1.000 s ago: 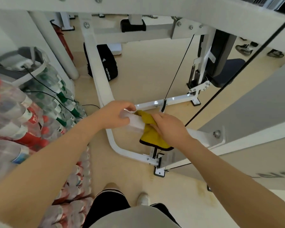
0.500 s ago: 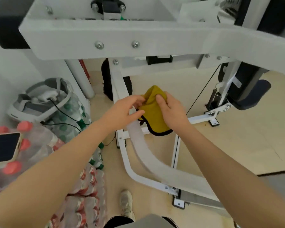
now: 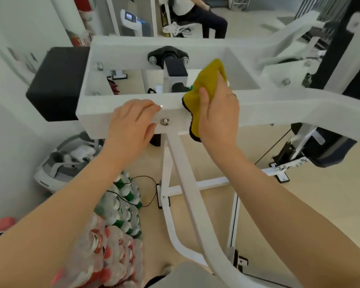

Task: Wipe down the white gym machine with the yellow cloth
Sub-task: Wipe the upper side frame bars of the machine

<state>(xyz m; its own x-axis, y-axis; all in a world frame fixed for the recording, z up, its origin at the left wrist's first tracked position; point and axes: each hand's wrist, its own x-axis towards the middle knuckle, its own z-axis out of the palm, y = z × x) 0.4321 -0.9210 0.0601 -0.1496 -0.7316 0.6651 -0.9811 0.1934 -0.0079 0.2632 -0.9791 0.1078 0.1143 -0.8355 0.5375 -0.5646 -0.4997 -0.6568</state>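
Cloth (image 3: 206, 84) is bunched in your right hand (image 3: 218, 117), thumb pinching it, draped over the near rail of the white machine frame (image 3: 279, 107), just right of the black pivot block (image 3: 175, 65). Your left hand (image 3: 131, 125) rests on that rail with fingers relaxed, beside a bolt (image 3: 165, 121). Bottle packs (image 3: 112, 242) sit on the floor lower left.

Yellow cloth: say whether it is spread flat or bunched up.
Bunched. The yellow cloth is gathered in folds in the right hand, one end poking up past the fingers, the other hanging over the white beam.
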